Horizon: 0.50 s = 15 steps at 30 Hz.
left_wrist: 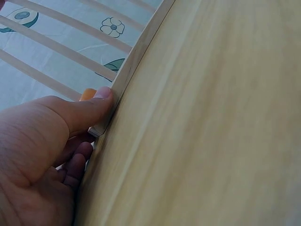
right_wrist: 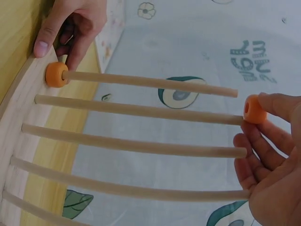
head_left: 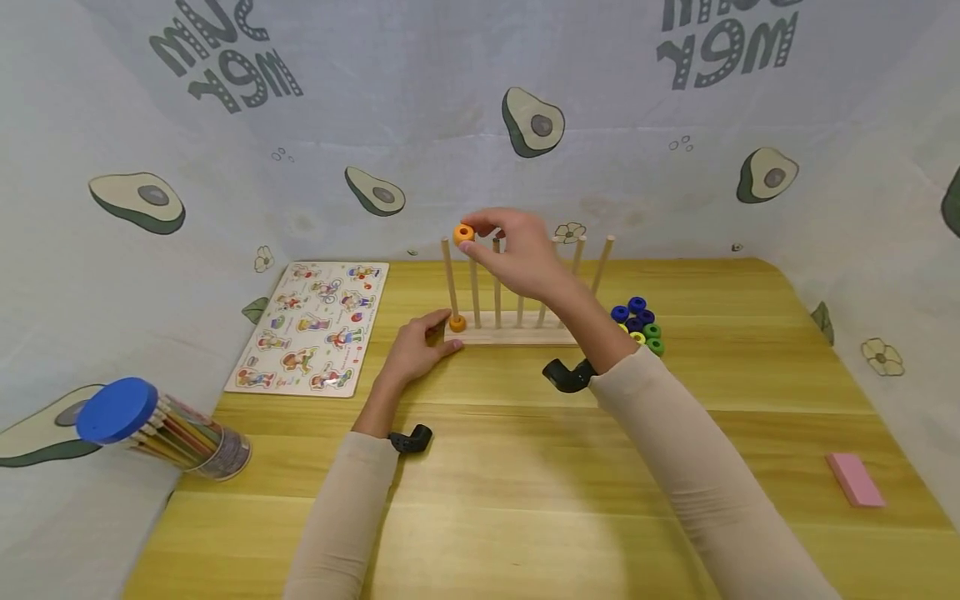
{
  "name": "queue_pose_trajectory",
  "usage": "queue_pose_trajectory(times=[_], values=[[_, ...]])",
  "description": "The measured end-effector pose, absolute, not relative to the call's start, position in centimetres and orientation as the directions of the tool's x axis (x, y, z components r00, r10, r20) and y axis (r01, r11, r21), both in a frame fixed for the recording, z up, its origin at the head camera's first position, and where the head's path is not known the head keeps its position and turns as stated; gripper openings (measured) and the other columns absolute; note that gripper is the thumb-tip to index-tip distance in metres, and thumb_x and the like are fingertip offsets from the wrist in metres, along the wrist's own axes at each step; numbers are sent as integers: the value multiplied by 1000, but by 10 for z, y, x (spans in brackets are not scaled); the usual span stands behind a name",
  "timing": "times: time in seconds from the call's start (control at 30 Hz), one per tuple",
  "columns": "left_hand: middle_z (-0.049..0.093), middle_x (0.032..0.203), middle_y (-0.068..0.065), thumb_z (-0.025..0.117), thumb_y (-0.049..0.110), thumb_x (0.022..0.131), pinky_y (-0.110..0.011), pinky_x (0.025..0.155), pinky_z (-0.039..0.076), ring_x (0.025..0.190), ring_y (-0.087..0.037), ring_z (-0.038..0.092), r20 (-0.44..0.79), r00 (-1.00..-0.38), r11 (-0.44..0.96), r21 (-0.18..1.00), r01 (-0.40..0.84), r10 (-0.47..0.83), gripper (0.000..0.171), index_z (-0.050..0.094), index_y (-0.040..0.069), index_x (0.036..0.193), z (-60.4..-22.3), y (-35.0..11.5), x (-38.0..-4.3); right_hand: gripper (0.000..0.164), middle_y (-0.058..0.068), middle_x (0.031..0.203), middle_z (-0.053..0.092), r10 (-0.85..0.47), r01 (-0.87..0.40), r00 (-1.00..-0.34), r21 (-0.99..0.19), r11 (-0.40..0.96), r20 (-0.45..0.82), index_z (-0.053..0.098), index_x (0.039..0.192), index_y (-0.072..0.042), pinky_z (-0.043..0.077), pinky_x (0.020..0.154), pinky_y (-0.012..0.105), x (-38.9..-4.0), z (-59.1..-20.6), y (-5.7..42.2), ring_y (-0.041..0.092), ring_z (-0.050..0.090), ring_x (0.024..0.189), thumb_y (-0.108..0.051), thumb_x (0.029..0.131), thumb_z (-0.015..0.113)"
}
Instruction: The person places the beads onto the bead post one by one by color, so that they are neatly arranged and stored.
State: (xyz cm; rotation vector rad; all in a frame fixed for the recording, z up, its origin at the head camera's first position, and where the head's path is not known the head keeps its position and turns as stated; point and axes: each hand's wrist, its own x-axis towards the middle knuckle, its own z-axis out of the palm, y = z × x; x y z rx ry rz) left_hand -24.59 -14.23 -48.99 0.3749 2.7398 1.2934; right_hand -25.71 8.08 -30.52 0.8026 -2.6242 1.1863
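A wooden peg rack (head_left: 510, 336) with several upright pegs stands toward the back of the table. My left hand (head_left: 414, 350) grips the left end of its base, thumb on the near side, as the left wrist view shows up close. One orange bead (right_wrist: 56, 75) sits at the foot of the leftmost peg. Up by the peg tops, my right hand (head_left: 525, 254) pinches a second orange bead (right_wrist: 255, 109) between thumb and fingers. In the right wrist view that bead is close to the tips of the first two pegs, its hole facing them.
Blue beads (head_left: 637, 304), green beads (head_left: 654, 345) and yellow beads (head_left: 638, 337) lie right of the rack, partly behind my right arm. A picture board (head_left: 311, 329) lies at the left. A blue-lidded pencil jar (head_left: 225, 454) and a pink block (head_left: 855, 480) are nearer the sides.
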Motion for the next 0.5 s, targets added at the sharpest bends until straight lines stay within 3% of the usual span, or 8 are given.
queue_pose_trajectory(times=[0.5], values=[[57,151,-10,76,38,94,-47,116,45,139,-30,54,41,-966,608,770,193,256,68,52,15,153,-490,-143,-247,37,8,128,69,-462,-515,-844,-649,560,272,67,135,-7,52,100,41,-269,-303,53,27,61,118,-25,103,65]])
